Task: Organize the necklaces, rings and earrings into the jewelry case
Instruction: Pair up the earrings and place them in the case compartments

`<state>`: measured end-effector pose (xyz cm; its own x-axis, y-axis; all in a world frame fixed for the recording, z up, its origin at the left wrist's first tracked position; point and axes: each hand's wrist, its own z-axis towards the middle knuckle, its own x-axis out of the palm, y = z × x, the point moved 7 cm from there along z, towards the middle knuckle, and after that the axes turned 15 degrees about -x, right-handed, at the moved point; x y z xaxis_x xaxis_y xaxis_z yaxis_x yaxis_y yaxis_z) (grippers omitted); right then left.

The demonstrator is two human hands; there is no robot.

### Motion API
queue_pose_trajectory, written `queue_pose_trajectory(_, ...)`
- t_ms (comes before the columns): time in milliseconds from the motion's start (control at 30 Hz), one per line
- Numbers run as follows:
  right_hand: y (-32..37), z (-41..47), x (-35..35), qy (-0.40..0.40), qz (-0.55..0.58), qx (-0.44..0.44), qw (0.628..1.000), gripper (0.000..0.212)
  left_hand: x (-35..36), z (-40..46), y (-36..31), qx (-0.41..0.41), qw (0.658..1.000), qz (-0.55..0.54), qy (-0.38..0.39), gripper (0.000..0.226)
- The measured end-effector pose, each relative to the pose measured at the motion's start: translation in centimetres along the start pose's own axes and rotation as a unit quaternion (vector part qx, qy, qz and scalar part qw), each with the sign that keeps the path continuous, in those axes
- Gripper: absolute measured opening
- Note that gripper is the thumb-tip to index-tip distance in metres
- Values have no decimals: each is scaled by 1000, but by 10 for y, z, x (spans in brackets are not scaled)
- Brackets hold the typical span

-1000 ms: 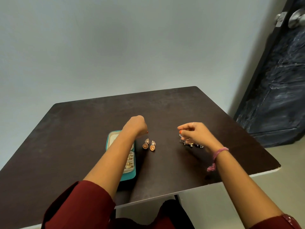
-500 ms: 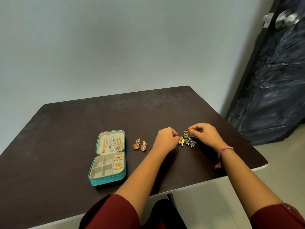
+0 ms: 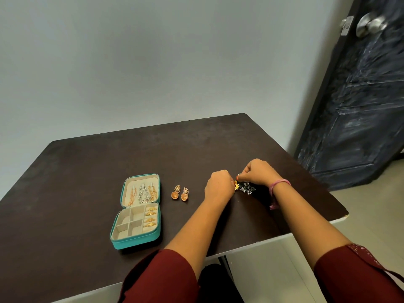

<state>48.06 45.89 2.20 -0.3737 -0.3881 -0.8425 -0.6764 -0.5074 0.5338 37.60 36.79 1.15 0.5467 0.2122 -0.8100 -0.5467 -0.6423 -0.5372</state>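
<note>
Wall (image 3: 153,62): plain, pale grey-blue, unmarked, filled the upper view behind the table; light fell evenly across it, darker toward the upper left corner

Table (image 3: 87,162): dark brown top with a faint grain, rounded far corners, set close to the wall; pale edge showed along the near right side, chipped at the right corner (image 3: 346,215)

Door (image 3: 360,106): at right, dark blue-black with whitish scuffs, raised panels, dark frame edge on its left

Knob (image 3: 369,24): round, brushed metal, near the door's top, with a small metal plate (image 3: 347,25) just left of it

Floor (image 3: 371,215): pale beige, smooth, seen right of the table and below the door
</note>
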Motion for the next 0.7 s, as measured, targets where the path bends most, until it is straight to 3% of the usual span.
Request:
queue_pose_trajectory(200, 1, -10, 0, -27, 140, -35, 989, 19, -6, -1, 12, -34, 987, -148, 42, 17)
queue_pose_trajectory(367, 0, -21, -6, -80, 207, -85, 971, 5, -10, -5, 24, -70, 952, -290, 68, 15)
queue_pose_trajectory(433, 1, -24, -9, -100, 226, -120, 962, 9, -10, -9, 25, -79, 939, -324, 81, 14)
queue_pose_trajectory(567, 5, -33, -15, -139, 231, -160, 950, 26, -12, -15, 22, -54, 930, -349, 98, 7)
queue_pose_trajectory(700, 7, -40, -18, -142, 200, -185, 952, 24, -13, -21, 18, -2, 918, -383, 107, 10)
